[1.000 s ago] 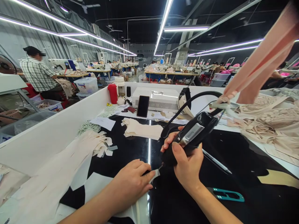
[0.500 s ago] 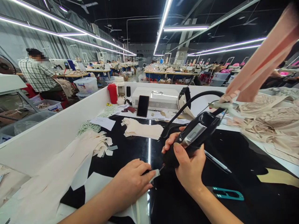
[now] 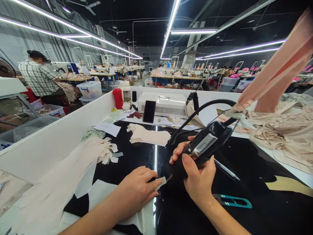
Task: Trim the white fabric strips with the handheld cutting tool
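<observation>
My left hand (image 3: 140,186) lies palm down on the black work surface, fingers stretched out over a pale narrow strip (image 3: 161,182). The strip's end pokes out past the fingertips. My right hand (image 3: 199,173) is closed around a black corded power tool (image 3: 207,140) with a silver lever along its top. The tool's thin tip points down and left, close to the strip's end; whether they touch I cannot tell. A cord runs from its rear, where a twisted pink fabric band (image 3: 276,71) is tied and stretches up to the right.
Teal thread snips (image 3: 236,201) and a pen (image 3: 226,169) lie right of my right hand. Pale fabric pieces (image 3: 56,176) are piled left, beige fabric (image 3: 286,127) right. A phone (image 3: 149,111) leans against a white box (image 3: 163,103). A person (image 3: 39,73) works beyond the partition.
Both hands keep nearly the same places and holds. The view has shifted slightly, so the snips, the pen and the pink band sit a little differently in the picture.
</observation>
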Tool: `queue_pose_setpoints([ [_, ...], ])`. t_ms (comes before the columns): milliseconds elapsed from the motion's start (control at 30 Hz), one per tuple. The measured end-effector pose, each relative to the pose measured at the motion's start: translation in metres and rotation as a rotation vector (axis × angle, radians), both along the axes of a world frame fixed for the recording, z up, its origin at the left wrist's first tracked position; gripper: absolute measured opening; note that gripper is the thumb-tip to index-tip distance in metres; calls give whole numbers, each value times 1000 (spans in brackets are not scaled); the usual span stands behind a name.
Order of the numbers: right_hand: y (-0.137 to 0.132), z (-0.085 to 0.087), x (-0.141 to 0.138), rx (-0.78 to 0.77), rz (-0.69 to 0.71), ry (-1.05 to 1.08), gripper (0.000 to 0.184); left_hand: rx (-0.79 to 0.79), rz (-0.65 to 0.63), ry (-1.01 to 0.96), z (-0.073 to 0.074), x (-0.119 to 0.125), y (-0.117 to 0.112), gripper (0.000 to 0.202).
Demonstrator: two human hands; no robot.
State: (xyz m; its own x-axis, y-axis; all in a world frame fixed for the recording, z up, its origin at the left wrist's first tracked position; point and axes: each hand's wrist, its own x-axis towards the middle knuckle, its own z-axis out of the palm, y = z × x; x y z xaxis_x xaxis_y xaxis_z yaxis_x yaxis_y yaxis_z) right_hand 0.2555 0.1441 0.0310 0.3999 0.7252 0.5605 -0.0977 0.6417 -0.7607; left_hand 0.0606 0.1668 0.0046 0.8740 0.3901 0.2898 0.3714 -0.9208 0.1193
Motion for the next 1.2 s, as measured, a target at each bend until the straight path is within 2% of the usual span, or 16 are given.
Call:
queue_pose_setpoints([
  [367,7,7,0,10,-45,28,26,27,-18,-24,1,-2,1,37],
  [567,11,3,-1,-1,-47,23,27,8,-15,-25,0,-2,0,39],
  [1200,2,7,-4,-24,-24,62,28,14,-11,-14,0,-2,0,35],
])
